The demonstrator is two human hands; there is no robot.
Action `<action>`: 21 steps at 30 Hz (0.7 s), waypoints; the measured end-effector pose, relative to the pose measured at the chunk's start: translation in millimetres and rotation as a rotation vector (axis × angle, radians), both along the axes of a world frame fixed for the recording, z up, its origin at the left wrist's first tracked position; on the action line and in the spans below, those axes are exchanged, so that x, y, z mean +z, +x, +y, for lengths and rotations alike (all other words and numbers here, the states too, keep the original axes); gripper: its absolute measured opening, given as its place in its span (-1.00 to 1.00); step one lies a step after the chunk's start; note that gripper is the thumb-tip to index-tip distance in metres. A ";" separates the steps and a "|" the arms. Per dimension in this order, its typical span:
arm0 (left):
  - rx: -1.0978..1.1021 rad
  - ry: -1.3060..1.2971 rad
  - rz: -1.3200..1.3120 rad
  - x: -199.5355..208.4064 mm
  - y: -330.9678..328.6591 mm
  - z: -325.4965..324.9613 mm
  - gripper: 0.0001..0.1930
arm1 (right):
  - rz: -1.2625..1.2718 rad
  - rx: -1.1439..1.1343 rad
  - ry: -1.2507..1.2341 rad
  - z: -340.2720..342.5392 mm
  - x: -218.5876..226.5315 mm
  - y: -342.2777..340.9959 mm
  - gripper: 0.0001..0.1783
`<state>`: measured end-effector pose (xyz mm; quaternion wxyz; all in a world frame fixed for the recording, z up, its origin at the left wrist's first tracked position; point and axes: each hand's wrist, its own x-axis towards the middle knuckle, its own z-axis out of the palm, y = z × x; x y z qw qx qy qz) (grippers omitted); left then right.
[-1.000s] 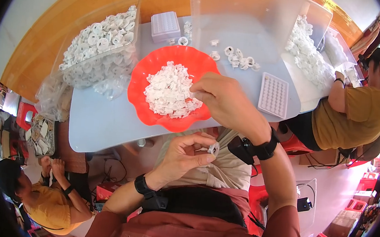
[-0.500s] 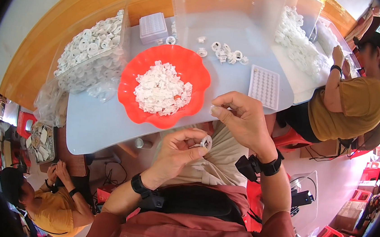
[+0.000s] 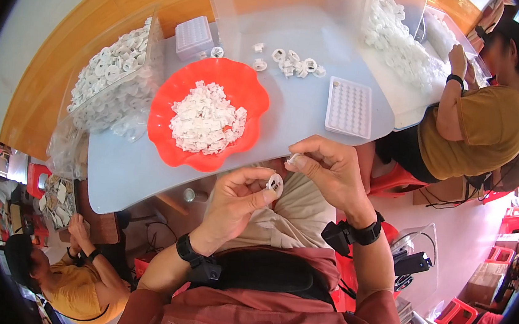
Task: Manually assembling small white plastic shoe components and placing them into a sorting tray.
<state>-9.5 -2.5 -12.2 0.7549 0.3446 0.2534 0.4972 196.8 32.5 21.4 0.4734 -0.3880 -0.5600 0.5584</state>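
Observation:
Between the thumb and fingers of my left hand [image 3: 237,200] is a round white plastic part [image 3: 275,185] with dark slots in its face. My right hand [image 3: 331,171] pinches a small white plastic piece [image 3: 293,161], partly hidden by the fingers. The two parts are apart, held over my lap just off the table's near edge. Beyond my left hand stands a red wavy-rimmed bowl [image 3: 257,103] heaped with small white plastic pieces [image 3: 206,117].
A clear bin of round white parts [image 3: 110,65] stands at the left. Several loose round parts [image 3: 296,65] and a white grid tray [image 3: 349,108] lie on the pale blue table [image 3: 116,174]. Co-workers sit at the right [image 3: 472,125] and lower left [image 3: 85,282].
My right hand has come slightly down, its small piece turned and nearer the round part. The table and its things appear shifted left and up in view.

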 end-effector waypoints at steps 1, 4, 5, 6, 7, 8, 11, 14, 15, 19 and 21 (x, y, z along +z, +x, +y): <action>-0.004 -0.004 0.004 -0.8 0.4 0.3 -0.67 | 0.002 -0.002 -0.001 -0.4 -2.4 1.1 -0.85; 0.017 -0.011 0.036 0.8 3.1 0.0 -0.68 | 0.062 -0.012 -0.034 -1.5 -6.7 4.4 -0.88; 0.017 -0.012 0.038 0.7 3.3 0.0 -0.68 | 0.021 -0.009 -0.016 -1.8 -7.2 6.3 -0.89; 0.018 -0.022 0.036 0.6 3.5 -0.1 -0.68 | -0.019 -0.005 0.003 -1.9 -7.7 7.3 -0.90; 0.016 -0.033 0.032 0.8 4.3 -0.1 -0.68 | -0.018 -0.008 0.002 -2.4 -9.3 7.5 -0.90; 0.014 -0.033 0.034 1.1 5.0 0.2 -0.68 | 0.028 -0.037 0.044 -2.5 -12.1 7.2 -0.90; -0.003 -0.031 0.005 1.0 5.8 1.0 -0.66 | 0.060 -0.068 0.072 -3.1 -13.7 9.1 -0.90; -0.006 -0.028 0.014 0.7 6.6 1.5 -0.66 | 0.050 -0.058 0.033 -4.7 -15.0 11.5 -0.90; -0.011 -0.019 0.017 1.1 7.1 1.9 -0.67 | 0.056 -0.045 0.007 -5.6 -15.9 11.9 -0.89; -0.008 -0.024 0.014 0.7 10.3 1.7 -0.67 | 0.059 -0.064 0.002 -8.8 -22.2 8.5 -0.89; -0.010 -0.029 0.006 0.9 11.6 1.5 -0.67 | 0.149 -0.063 -0.058 -12.2 -21.8 4.5 -0.91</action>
